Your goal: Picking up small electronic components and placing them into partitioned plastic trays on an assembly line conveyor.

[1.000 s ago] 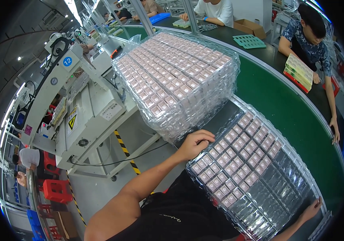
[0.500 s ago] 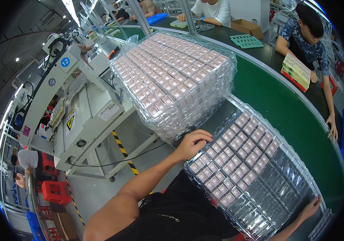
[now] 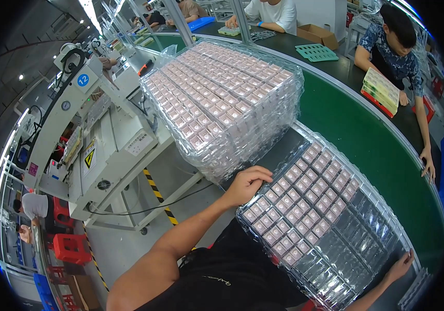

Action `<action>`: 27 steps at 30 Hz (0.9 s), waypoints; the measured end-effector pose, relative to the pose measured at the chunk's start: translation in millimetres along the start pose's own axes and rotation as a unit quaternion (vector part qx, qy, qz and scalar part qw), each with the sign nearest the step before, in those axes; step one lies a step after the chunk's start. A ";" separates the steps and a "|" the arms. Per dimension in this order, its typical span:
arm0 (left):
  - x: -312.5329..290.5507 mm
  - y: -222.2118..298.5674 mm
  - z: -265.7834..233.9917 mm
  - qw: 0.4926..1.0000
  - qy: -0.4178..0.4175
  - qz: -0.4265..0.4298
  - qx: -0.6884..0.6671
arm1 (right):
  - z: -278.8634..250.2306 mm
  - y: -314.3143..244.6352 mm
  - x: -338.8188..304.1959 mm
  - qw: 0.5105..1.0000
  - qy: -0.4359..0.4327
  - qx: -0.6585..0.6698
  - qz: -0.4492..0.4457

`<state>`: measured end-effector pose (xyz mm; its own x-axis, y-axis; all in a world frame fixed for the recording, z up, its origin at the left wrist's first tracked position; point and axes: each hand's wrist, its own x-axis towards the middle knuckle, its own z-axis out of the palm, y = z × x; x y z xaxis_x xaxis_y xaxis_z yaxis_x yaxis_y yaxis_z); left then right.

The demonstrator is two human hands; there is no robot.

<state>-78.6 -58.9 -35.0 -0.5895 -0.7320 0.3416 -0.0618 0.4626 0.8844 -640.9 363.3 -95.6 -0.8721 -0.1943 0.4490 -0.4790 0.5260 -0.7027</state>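
Beyond the left end of the near tray [image 3: 359, 233] you have a stack of clear trays [image 3: 242, 137] filled with pink pieces. Your left grip [image 3: 248, 185], fingers curled, touches the tray's left edge. The tray's left compartments hold pink squares [image 3: 294, 199]; the right ones are bare. Your right grip [image 3: 400, 265] is at its right end. I cannot tell whether either is clamped.

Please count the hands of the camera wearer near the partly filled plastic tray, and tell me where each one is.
2: the left hand at the upper-left edge of the plastic tray, the right hand at its lower-right edge. Some fingers are hidden.
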 end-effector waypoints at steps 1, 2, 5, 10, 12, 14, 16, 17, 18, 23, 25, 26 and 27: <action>0.3 -0.2 0.5 1.000 0.002 0.001 0.005 | -0.6 2.2 0.8 1.000 0.002 0.008 -0.004; 0.2 -0.4 0.6 1.000 0.002 0.001 0.005 | -0.7 3.6 1.2 1.000 0.002 0.008 -0.004; 0.2 -0.2 0.7 1.000 0.006 0.002 0.012 | -1.2 6.4 2.1 1.000 -0.007 0.002 0.001; -0.8 -0.3 0.4 1.000 0.003 -0.004 0.016 | -0.4 6.3 1.7 1.000 -0.005 -0.001 -0.002; -0.2 1.3 1.2 1.000 0.005 -0.006 0.014 | -1.9 8.1 2.3 1.000 -0.006 0.001 -0.001; -0.3 1.7 1.1 1.000 0.007 -0.009 0.013 | -2.0 6.2 1.8 1.000 -0.009 0.003 -0.001; -1.1 1.6 0.1 1.000 0.007 -0.015 0.016 | 0.1 -1.1 -0.1 1.000 -0.009 -0.003 0.000; -0.8 2.1 0.4 1.000 0.007 -0.014 0.016 | -0.9 -0.6 0.2 1.000 -0.008 -0.004 0.000; -0.6 3.1 0.6 1.000 0.007 -0.016 0.016 | -1.5 0.6 0.8 1.000 -0.010 -0.006 0.006; -0.1 1.9 1.4 1.000 0.004 -0.014 0.020 | -1.0 9.9 3.1 1.000 0.000 0.006 -0.015; -0.6 2.0 1.0 1.000 0.004 -0.013 0.018 | 0.4 9.1 2.9 1.000 -0.003 0.004 -0.017; -0.7 1.7 0.9 1.000 0.004 -0.014 0.018 | 0.5 9.0 3.0 1.000 -0.004 0.004 -0.017; -0.9 1.3 0.7 1.000 0.005 -0.011 0.016 | 0.6 9.0 3.4 1.000 -0.006 0.003 -0.009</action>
<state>-78.7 -57.2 -34.4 -0.5789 -0.7475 0.3257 -0.1011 0.4622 0.8810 -648.2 366.9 -100.8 -0.8648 -0.2129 0.4547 -0.4946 0.5169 -0.6987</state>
